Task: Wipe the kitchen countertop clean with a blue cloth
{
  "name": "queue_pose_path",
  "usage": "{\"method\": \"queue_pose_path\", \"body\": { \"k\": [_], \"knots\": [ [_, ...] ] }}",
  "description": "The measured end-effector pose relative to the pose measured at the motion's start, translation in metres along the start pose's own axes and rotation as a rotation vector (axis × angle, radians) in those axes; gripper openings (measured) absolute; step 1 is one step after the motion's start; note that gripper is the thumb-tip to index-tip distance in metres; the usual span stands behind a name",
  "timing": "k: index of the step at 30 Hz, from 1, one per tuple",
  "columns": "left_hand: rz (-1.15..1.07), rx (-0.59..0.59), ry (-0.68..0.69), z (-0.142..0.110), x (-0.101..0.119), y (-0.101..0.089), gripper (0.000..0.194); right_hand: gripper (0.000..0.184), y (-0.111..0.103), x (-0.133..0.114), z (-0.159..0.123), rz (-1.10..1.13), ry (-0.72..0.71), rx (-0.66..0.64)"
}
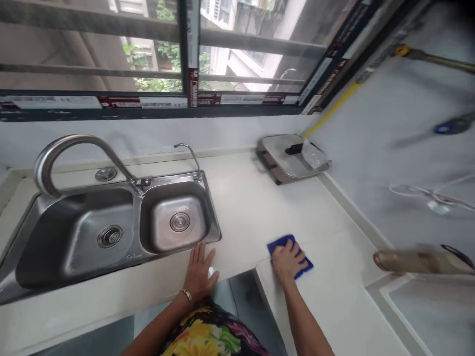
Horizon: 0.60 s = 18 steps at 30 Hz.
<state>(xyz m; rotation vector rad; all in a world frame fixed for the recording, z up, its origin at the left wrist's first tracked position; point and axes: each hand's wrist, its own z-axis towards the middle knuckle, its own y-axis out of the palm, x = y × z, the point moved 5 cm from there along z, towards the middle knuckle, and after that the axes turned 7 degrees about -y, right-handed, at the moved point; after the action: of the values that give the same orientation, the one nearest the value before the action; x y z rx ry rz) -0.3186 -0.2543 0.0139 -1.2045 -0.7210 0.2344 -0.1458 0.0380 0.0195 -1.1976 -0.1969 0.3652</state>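
Note:
My right hand [288, 259] presses a folded blue cloth [275, 244] flat against the white countertop [245, 207], near the inner corner where the counter turns. Its fingers are spread over the cloth, whose edges stick out on both sides. At the counter's front edge, just below the small sink basin, my left hand [200, 271] rests with fingers stretched out and nothing held. A bracelet circles that wrist. The double steel sink [178, 245] lies directly ahead of the left hand.
A large curved faucet [79, 140] and a thin small tap [191, 151] rise behind the sink. An electric-pan-like appliance [274, 165] stands in the back corner with a plastic bag on it. A brown board-like object [419, 260] leans at the right wall.

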Motion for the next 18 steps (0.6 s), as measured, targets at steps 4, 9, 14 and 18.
{"method": "queue_pose_path", "body": {
  "k": [4,9,14,18],
  "knots": [
    [0.029,0.037,0.023,0.006,-0.008,0.004,0.063,0.057,-0.005,-0.024,-0.013,0.013,-0.154,-0.106],
    [0.049,0.007,0.035,0.018,-0.009,0.005,0.059,0.056,-0.026,0.002,-0.044,0.063,-0.265,-0.225],
    [0.049,-0.041,0.014,0.029,-0.009,0.001,0.063,0.054,-0.052,0.065,-0.104,0.100,-0.167,-0.220],
    [-0.142,-0.030,-0.036,0.037,0.018,-0.016,0.063,0.052,-0.067,0.123,-0.156,0.085,-0.043,-0.165]
  ]
}}
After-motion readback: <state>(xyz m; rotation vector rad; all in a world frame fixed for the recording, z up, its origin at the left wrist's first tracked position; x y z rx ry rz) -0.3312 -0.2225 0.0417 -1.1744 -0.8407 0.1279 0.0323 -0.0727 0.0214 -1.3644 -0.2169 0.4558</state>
